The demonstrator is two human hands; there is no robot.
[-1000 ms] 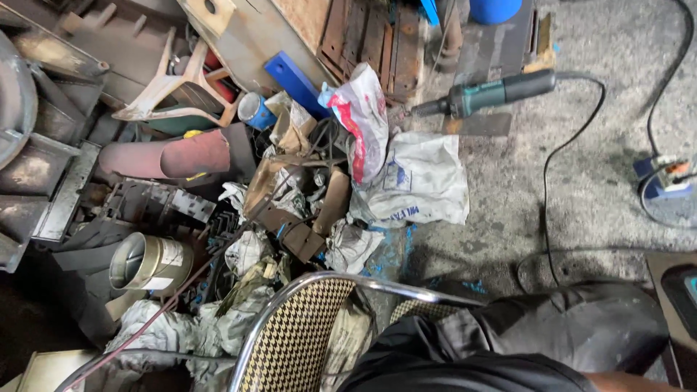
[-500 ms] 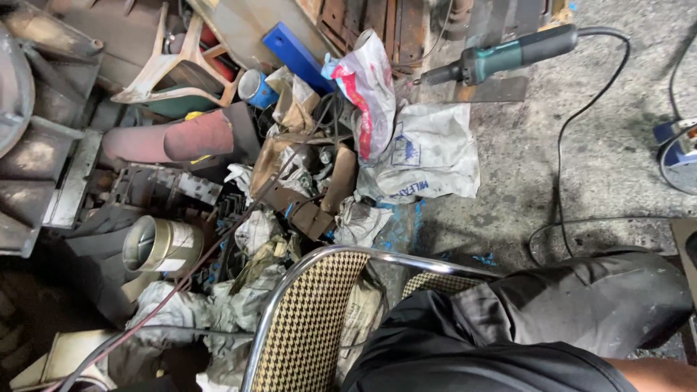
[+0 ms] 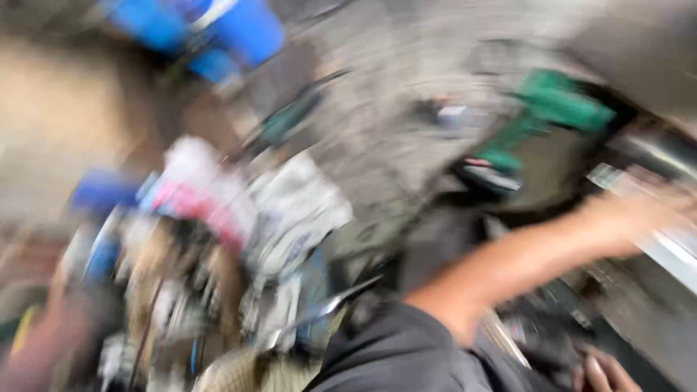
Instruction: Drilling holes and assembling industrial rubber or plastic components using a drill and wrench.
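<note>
Head view, very blurry. One bare arm comes from the dark sleeve at the bottom and goes up to the right. Can't tell for sure which arm; looks like the left hand (image 3: 639,207). It lies on or just by a shiny metal bar (image 3: 653,232) at the right edge. Fingers open or shut: can't tell, too smeared. Another hand, prob. the right hand (image 3: 606,370), shows only as fingertips at the bottom right corner, below the bar; grip can't be told. The two hands are apart.

A green power tool (image 3: 544,116) sits on the grey floor (image 3: 406,109), just up and left of the bar. White bags & junk (image 3: 290,210) lie far left of the bar. Blue tub (image 3: 239,29) is at the top, far left of the bar.
</note>
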